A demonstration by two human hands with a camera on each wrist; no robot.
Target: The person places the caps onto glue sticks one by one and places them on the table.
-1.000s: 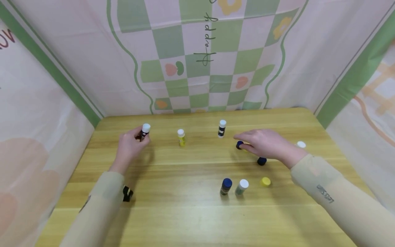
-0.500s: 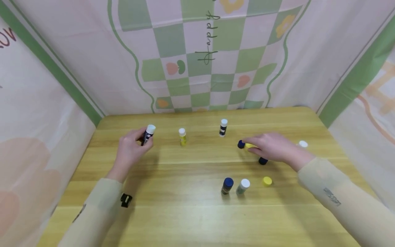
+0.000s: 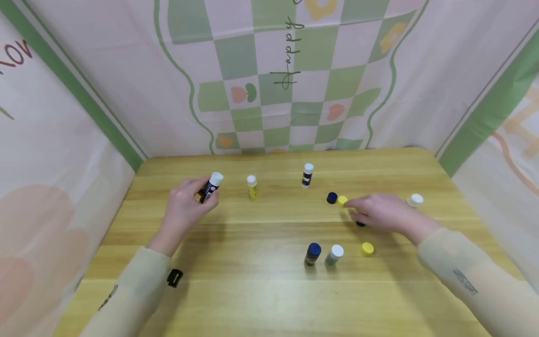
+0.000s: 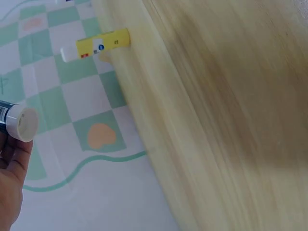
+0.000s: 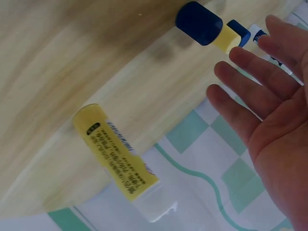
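My left hand (image 3: 189, 206) grips a dark glue stick (image 3: 212, 186) with a white top, tilted to the right. In the left wrist view that white end (image 4: 26, 124) shows a round rim. Right of it stands a yellow glue stick (image 3: 252, 188) with a white cap. My right hand (image 3: 383, 211) reaches over the right side of the table, fingers loosely extended and palm bare in the right wrist view. Its index fingertip is right at a small yellow cap (image 3: 342, 201), beside a dark blue cap (image 3: 331, 198). Another dark blue cap (image 5: 199, 23) is partly hidden under this hand in the head view.
A dark glue stick (image 3: 307, 176) stands at the back. Nearer are a blue-capped stick (image 3: 312, 255), a white-capped stick (image 3: 334, 255) and a yellow cap (image 3: 367, 248). Beyond my right wrist stands a white-topped yellow stick (image 5: 118, 154). A small black object (image 3: 174, 278) lies by my left sleeve.
My left hand has shifted right with the dark glue stick, which tilts more. My right hand has moved right and nearer, uncovering the dark blue and yellow caps.
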